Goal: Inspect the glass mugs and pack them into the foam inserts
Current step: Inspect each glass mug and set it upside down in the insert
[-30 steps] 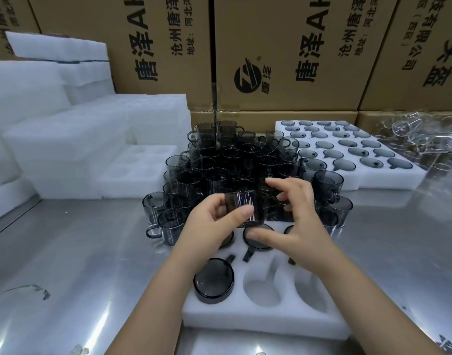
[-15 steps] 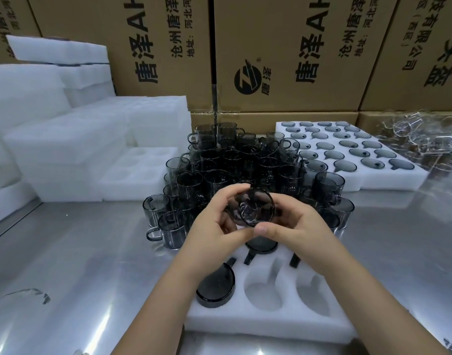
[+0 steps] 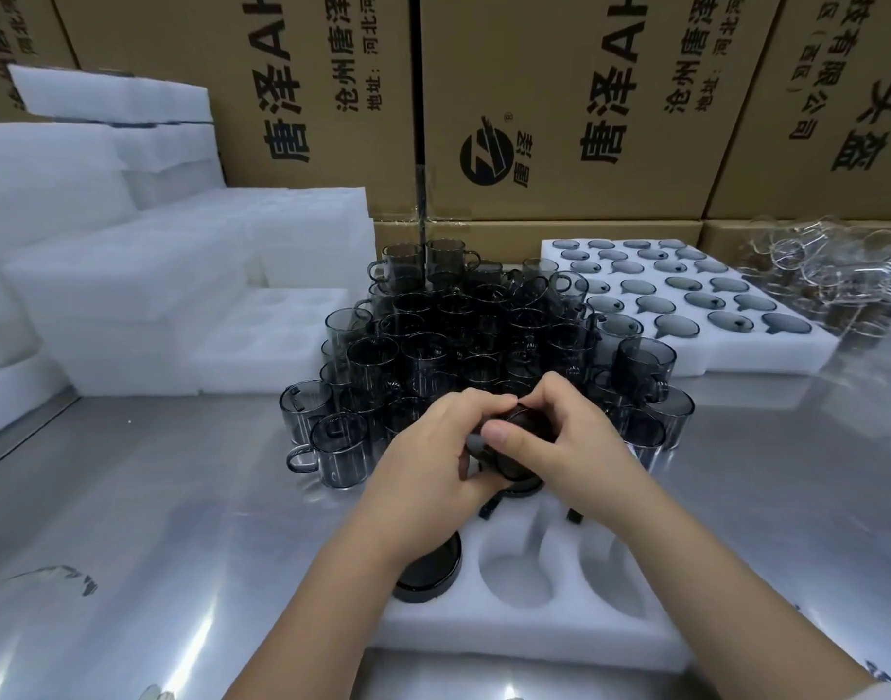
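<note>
Both hands hold one smoky grey glass mug just above the far row of the white foam insert in front of me. My left hand curls round its left side, and my right hand wraps its right side with the thumb across the front. The mug is mostly hidden by fingers. A dark mug sits upside down in the insert's near left pocket, and others fill far pockets under my hands. A dense cluster of grey mugs stands on the steel table behind.
A filled foam insert lies at the back right, with clear glassware beyond it. Stacks of white foam blocks fill the left side. Cardboard cartons wall off the back. Bare steel table lies at left and right.
The mug was held up with its side showing, then turned with its mouth toward me. Now both hands have closed round it and lowered it toward the insert.
</note>
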